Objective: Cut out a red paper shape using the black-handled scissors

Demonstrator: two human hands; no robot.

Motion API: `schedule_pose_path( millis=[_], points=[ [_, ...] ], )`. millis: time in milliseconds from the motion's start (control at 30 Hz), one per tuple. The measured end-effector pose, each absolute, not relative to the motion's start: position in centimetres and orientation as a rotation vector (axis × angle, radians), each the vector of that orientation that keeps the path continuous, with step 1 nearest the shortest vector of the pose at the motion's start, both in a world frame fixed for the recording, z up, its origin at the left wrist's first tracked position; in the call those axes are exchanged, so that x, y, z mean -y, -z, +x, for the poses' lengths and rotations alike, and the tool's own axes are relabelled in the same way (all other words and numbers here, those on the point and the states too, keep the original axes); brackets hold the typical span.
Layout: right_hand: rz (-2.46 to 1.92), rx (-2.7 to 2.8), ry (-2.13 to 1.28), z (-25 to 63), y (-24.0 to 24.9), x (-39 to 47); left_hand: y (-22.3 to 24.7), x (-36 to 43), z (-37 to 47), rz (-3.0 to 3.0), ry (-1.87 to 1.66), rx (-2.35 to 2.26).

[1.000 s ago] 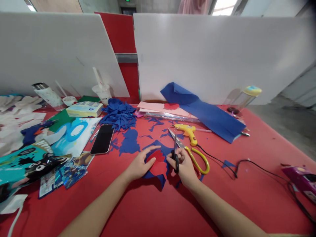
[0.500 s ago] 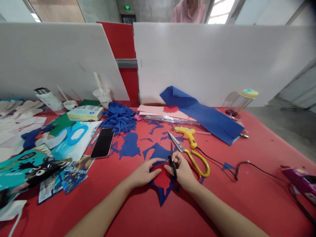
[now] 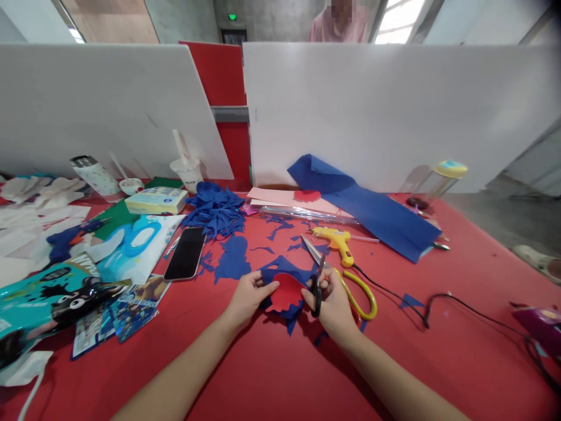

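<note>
Between my hands is a red cut-out shape (image 3: 286,292) lying over a piece of blue felt-like sheet (image 3: 293,266) with jagged edges. My left hand (image 3: 250,297) pinches the left side of both layers between thumb and fingers. A small pair of black-handled scissors (image 3: 316,292) hangs in my right hand (image 3: 333,301), blades pointing up and away. The right thumb also presses on the right edge of the red shape. Just beyond that hand lie larger scissors (image 3: 360,292) with yellow and red handles, partly covered by it.
A yellow glue gun (image 3: 335,240) with a black cord (image 3: 390,289) lies to the right. Blue scraps (image 3: 232,257), a heap of blue pieces (image 3: 214,207) and a phone (image 3: 185,253) are at left. A long blue sheet (image 3: 372,210) leans behind; white boards (image 3: 350,117) border the table.
The red shape and blue sheet have been turned and tilted up, their lower tip now higher. My left hand has shifted left to the edge; my right hand has moved slightly right with the scissors.
</note>
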State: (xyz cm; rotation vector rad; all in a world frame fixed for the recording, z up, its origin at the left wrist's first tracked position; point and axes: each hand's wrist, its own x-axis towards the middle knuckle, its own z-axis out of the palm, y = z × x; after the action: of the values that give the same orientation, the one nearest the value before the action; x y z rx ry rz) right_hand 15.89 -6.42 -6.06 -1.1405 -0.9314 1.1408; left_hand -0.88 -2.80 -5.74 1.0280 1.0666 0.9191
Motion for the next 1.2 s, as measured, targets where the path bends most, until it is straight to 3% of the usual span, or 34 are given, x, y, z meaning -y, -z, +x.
schedule_pose_path(
  millis=[1200],
  points=[
    [-1.075,1.058,-1.269,15.3,7.5,6.5,4.6,3.6,-0.6,1.153,-0.731,-1.018]
  ],
)
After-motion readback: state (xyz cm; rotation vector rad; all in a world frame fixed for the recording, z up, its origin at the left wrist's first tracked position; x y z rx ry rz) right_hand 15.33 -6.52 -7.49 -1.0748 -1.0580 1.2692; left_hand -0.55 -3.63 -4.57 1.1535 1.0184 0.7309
